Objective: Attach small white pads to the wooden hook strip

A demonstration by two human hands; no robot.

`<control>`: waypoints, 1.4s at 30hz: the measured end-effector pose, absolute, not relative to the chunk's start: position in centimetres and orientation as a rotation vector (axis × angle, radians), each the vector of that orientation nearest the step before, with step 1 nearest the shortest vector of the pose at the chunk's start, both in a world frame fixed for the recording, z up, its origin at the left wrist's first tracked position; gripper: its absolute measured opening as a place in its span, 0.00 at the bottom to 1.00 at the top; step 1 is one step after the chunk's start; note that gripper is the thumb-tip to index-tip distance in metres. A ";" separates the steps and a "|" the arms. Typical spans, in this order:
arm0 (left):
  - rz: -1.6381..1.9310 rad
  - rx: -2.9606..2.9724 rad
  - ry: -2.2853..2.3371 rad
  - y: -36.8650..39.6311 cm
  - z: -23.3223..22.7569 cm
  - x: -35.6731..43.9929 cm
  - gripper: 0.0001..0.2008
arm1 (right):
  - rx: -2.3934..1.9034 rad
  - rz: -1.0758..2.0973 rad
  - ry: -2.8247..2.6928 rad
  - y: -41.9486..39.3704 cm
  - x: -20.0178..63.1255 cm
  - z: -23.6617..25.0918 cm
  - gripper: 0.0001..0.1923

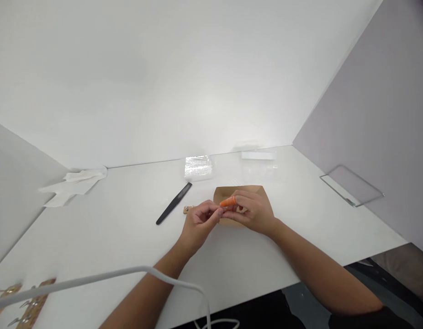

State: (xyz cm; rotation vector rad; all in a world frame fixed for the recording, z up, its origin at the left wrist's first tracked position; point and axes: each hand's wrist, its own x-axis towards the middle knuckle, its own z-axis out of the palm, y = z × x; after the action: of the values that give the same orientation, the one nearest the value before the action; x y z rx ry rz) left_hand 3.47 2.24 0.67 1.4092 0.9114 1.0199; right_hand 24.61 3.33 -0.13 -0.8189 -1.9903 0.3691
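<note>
My left hand [198, 223] and my right hand [254, 211] meet over the middle of the white table [112, 228]. Between their fingertips is a small orange finger cot [228, 202], which sits on a finger of my right hand while my left fingers pinch its rim. Under my right hand lies a brown paper tray [247, 191]. A small tan piece with a metal part [187, 209] rests just left of my left hand.
A black flat file [174, 203] lies at an angle left of the hands. Behind are a clear plastic packet [198, 167], a white bar [258, 155], crumpled white tissues [74, 183] and a clear plate [351, 185] at right. A white cable [129, 274] crosses the near edge.
</note>
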 end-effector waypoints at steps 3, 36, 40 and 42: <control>1.006 1.398 0.941 2.2 0.7 3.5 0.15 | -0.781 0.216 -2.019 3.6 24.7 -0.4 0.08; 0.987 1.047 1.013 2.3 1.0 3.2 0.14 | -0.803 0.435 -1.783 2.0 23.6 0.0 0.49; 0.978 1.057 1.013 2.3 1.1 3.3 0.13 | -0.773 0.456 -1.757 1.8 23.3 -0.3 0.49; 0.981 1.073 1.003 2.3 1.2 3.2 0.13 | -0.748 0.511 -1.686 1.8 23.2 -0.2 0.51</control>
State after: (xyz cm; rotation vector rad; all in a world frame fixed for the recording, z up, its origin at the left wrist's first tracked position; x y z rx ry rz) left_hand 3.23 2.31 1.17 1.0727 1.0031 0.9807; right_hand 23.22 1.81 -0.19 -0.7479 -1.6859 0.5110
